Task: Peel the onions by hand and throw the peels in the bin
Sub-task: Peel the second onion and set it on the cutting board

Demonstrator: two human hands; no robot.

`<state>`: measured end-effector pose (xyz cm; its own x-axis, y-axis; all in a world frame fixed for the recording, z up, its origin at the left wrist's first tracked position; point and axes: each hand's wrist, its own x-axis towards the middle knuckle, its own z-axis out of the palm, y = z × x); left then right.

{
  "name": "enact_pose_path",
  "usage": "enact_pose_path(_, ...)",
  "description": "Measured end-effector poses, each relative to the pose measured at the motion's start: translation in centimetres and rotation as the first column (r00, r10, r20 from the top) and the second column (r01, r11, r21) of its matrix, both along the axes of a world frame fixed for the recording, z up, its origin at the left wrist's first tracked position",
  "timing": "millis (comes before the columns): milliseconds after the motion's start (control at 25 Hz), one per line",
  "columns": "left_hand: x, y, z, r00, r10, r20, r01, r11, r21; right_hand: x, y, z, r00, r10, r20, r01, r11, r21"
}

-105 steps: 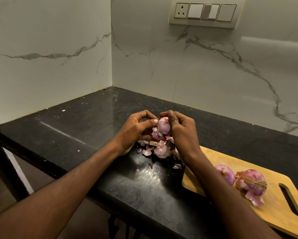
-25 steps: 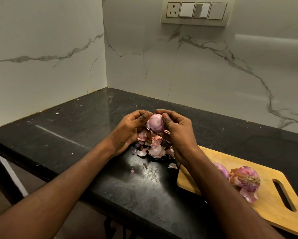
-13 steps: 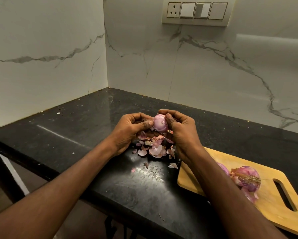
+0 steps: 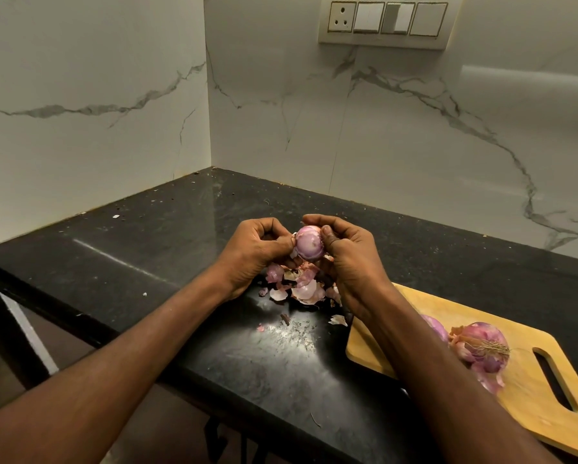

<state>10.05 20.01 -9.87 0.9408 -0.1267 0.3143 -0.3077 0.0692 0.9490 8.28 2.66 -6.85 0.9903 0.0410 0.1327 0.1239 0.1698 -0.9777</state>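
Observation:
A small purple onion is held up above the black counter between both hands. My left hand pinches its left side with curled fingers and thumb. My right hand grips its right side, thumb pressed on the skin. A pile of pink and white peels lies on the counter right under the hands. Two more onions rest on the wooden cutting board: one half hidden behind my right forearm, another with loose skin and a root tuft. No bin is in view.
The black counter fills a corner of white marble walls, with a switch panel high at the back. Small peel scraps lie near the board's left corner. The counter's front edge drops off at the lower left.
Both hands have kept turning and working the onion above the peel pile. It sits slightly higher and more exposed between the fingers than a second ago.

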Motion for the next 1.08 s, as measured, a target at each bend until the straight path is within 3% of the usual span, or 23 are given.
enact_pose_path(120,0.1,0.1,-0.1,1.000,0.016,0.010,-0.016,1.000,0.022,-0.1,0.1,0.0,1.000,-0.003,-0.014,0.003,1.000,0.021)
enact_pose_path(400,-0.1,-0.2,0.7,0.990,-0.099,-0.101,0.077,0.976,-0.202,-0.3,0.2,0.8,0.995,-0.010,-0.101,0.036,0.965,0.258)
enact_pose_path(920,-0.2,-0.2,0.6,0.991,-0.117,-0.058,0.115,0.992,-0.045,-0.3,0.4,0.6,0.991,-0.117,-0.072,0.131,0.962,0.240)
enact_pose_path(1080,-0.4,-0.3,0.9,0.974,-0.213,-0.082,0.209,0.976,-0.057,-0.4,0.6,0.4,0.991,-0.136,-0.017,0.136,0.957,0.256)
